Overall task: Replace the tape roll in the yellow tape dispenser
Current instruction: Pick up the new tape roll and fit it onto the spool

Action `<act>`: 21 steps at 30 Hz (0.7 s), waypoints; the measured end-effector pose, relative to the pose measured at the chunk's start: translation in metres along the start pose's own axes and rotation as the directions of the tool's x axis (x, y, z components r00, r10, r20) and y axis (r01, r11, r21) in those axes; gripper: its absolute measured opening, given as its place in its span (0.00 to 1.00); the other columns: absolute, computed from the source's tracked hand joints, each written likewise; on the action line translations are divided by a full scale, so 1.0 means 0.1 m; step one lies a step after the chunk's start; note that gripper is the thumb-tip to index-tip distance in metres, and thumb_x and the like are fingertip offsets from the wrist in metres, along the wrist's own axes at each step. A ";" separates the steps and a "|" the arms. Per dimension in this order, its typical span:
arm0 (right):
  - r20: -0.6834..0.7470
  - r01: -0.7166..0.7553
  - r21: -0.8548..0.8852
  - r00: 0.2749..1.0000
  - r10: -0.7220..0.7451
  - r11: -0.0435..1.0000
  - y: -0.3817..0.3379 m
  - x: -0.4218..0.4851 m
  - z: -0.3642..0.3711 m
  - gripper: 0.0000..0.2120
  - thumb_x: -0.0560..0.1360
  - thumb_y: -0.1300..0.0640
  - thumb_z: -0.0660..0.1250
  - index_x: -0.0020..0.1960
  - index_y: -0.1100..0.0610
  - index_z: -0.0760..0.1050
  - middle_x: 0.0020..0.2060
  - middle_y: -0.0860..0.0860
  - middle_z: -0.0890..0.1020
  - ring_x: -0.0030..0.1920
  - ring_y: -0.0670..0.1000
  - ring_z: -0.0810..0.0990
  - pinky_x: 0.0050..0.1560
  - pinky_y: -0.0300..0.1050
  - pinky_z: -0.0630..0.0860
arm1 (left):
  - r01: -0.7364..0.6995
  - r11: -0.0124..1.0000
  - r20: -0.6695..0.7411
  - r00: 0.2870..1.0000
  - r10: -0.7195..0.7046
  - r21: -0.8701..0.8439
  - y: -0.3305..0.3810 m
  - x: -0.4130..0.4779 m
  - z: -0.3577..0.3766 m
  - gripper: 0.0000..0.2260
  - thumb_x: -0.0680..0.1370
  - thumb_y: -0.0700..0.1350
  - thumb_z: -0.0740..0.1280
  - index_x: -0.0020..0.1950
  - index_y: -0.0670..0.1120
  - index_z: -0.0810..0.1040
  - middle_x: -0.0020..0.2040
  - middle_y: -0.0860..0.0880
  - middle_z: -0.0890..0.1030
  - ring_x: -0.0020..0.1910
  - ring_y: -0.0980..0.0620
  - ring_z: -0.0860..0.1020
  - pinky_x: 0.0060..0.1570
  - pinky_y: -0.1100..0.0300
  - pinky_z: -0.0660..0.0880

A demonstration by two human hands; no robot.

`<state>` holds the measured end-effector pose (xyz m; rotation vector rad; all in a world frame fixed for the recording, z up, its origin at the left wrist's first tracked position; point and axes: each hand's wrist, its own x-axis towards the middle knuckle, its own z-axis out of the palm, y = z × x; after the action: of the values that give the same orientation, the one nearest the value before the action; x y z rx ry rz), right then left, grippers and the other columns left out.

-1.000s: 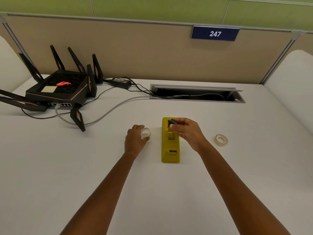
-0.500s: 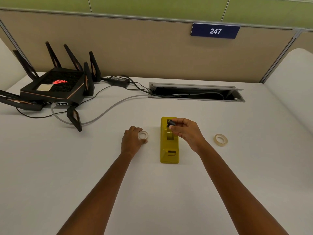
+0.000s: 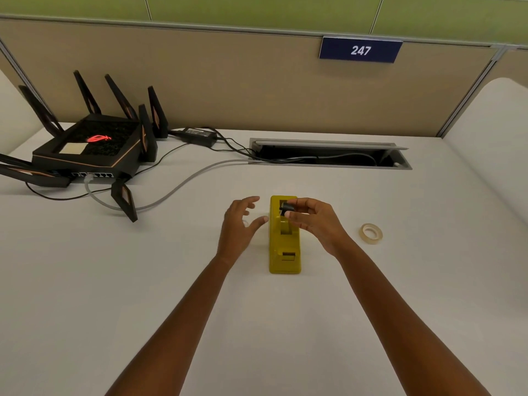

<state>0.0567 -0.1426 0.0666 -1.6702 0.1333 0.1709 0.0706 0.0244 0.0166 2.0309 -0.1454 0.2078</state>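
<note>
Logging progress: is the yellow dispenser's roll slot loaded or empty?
Empty: the slot of the yellow dispenser shows no roll; the right hand pinches the black hub above it, and a tape roll lies apart.

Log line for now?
left hand open, beside yellow dispenser | right hand pinches black spindle over its slot | tape roll lies right, untouched

Right hand (image 3: pixel 317 224) pinches a black core (image 3: pixel 286 208) over the yellow dispenser (image 3: pixel 284 252), left hand (image 3: pixel 238 224) spread beside.
</note>
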 end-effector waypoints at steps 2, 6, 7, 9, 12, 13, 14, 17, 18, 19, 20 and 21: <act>0.008 0.014 -0.024 1.000 -0.014 1.000 -0.01 -0.02 -0.01 0.16 0.72 0.65 0.68 0.59 0.62 0.75 0.51 0.56 0.79 0.52 0.53 0.77 0.51 0.41 0.77 | -0.030 0.998 0.089 0.995 0.035 -0.055 0.11 -0.01 0.04 0.20 0.72 0.43 0.70 0.63 0.47 0.72 0.56 0.46 0.75 0.50 0.52 0.72 0.42 0.72 0.69; 0.051 0.031 -0.038 0.998 -0.029 0.999 -0.03 -0.07 -0.04 0.14 0.72 0.65 0.69 0.57 0.60 0.74 0.49 0.56 0.80 0.51 0.53 0.78 0.47 0.38 0.77 | -0.050 0.995 0.175 0.982 0.064 -0.084 0.20 -0.04 0.12 0.20 0.73 0.42 0.69 0.63 0.45 0.71 0.57 0.45 0.77 0.48 0.53 0.74 0.40 0.76 0.69; 0.059 0.030 -0.042 0.998 -0.027 0.999 -0.04 -0.08 -0.05 0.13 0.71 0.65 0.69 0.55 0.59 0.74 0.49 0.56 0.80 0.50 0.53 0.79 0.46 0.38 0.77 | -0.050 0.995 0.174 0.983 0.064 -0.087 0.22 -0.05 0.15 0.19 0.73 0.42 0.69 0.63 0.44 0.72 0.57 0.44 0.78 0.48 0.53 0.75 0.40 0.76 0.69; 0.070 0.028 -0.056 0.997 -0.024 0.998 -0.05 -0.11 -0.07 0.11 0.71 0.65 0.69 0.53 0.57 0.74 0.48 0.57 0.80 0.48 0.53 0.79 0.46 0.38 0.77 | -0.056 0.994 0.166 0.984 0.070 -0.092 0.24 -0.07 0.18 0.17 0.73 0.41 0.69 0.61 0.43 0.73 0.56 0.42 0.79 0.47 0.52 0.76 0.39 0.75 0.70; 0.080 0.031 -0.057 0.996 -0.026 0.998 -0.04 -0.14 -0.12 0.10 0.71 0.65 0.69 0.50 0.56 0.74 0.47 0.57 0.80 0.44 0.51 0.80 0.48 0.40 0.77 | -0.061 0.988 0.167 0.982 0.084 -0.140 0.28 -0.11 0.20 0.15 0.73 0.41 0.69 0.59 0.44 0.74 0.51 0.47 0.80 0.43 0.56 0.76 0.38 0.74 0.71; 0.084 0.031 -0.055 0.996 -0.027 0.998 -0.04 -0.15 -0.14 0.09 0.71 0.65 0.69 0.49 0.55 0.74 0.46 0.57 0.80 0.44 0.50 0.80 0.47 0.40 0.77 | -0.060 0.985 0.173 0.981 0.089 -0.165 0.30 -0.13 0.20 0.15 0.73 0.41 0.69 0.58 0.45 0.73 0.49 0.50 0.79 0.41 0.58 0.76 0.38 0.74 0.71; 0.088 0.032 -0.057 0.996 -0.026 0.998 -0.04 -0.16 -0.15 0.09 0.71 0.64 0.69 0.49 0.55 0.74 0.46 0.56 0.80 0.43 0.49 0.80 0.46 0.38 0.78 | -0.060 0.982 0.176 0.980 0.092 -0.181 0.32 -0.14 0.21 0.15 0.73 0.41 0.69 0.58 0.46 0.73 0.48 0.52 0.78 0.41 0.60 0.76 0.38 0.74 0.71; 0.096 0.037 -0.078 0.995 -0.030 0.996 -0.03 -0.19 -0.20 0.09 0.72 0.63 0.69 0.51 0.56 0.74 0.44 0.54 0.81 0.42 0.46 0.81 0.39 0.31 0.78 | -0.055 0.982 0.168 0.982 0.086 -0.181 0.34 -0.17 0.25 0.14 0.73 0.42 0.68 0.58 0.43 0.74 0.48 0.51 0.77 0.41 0.59 0.75 0.38 0.76 0.71; 0.097 0.035 -0.083 0.995 -0.027 0.996 -0.02 -0.20 -0.23 0.09 0.72 0.63 0.68 0.52 0.57 0.74 0.44 0.54 0.81 0.42 0.45 0.81 0.38 0.30 0.78 | -0.053 0.983 0.167 0.982 0.083 -0.177 0.35 -0.18 0.27 0.14 0.74 0.42 0.68 0.58 0.43 0.74 0.48 0.50 0.77 0.41 0.59 0.75 0.38 0.76 0.71; 0.098 0.033 -0.088 0.995 -0.024 0.996 -0.02 -0.21 -0.26 0.09 0.73 0.63 0.68 0.53 0.57 0.74 0.44 0.55 0.81 0.42 0.46 0.80 0.39 0.31 0.78 | -0.052 0.983 0.166 0.983 0.081 -0.174 0.36 -0.18 0.29 0.13 0.74 0.43 0.67 0.58 0.43 0.74 0.49 0.50 0.77 0.41 0.59 0.75 0.38 0.76 0.71; 0.095 0.028 -0.090 0.995 -0.019 0.996 -0.01 -0.22 -0.29 0.09 0.73 0.63 0.67 0.53 0.57 0.74 0.44 0.56 0.81 0.42 0.48 0.80 0.41 0.34 0.78 | -0.050 0.984 0.163 0.984 0.078 -0.170 0.36 -0.19 0.30 0.13 0.74 0.43 0.67 0.58 0.43 0.74 0.49 0.50 0.77 0.41 0.58 0.74 0.38 0.76 0.71; 0.078 0.022 -0.096 0.997 -0.014 0.995 0.01 -0.23 -0.33 0.09 0.74 0.63 0.67 0.53 0.57 0.75 0.45 0.57 0.80 0.43 0.50 0.80 0.43 0.36 0.77 | -0.047 0.985 0.155 0.985 0.073 -0.165 0.37 -0.19 0.32 0.13 0.74 0.43 0.67 0.57 0.43 0.74 0.48 0.50 0.77 0.40 0.58 0.74 0.38 0.76 0.71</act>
<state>0.0351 -0.1759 0.0734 -1.7581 0.0528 0.2308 0.0471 -0.0204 0.0308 1.8824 -0.3151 0.0677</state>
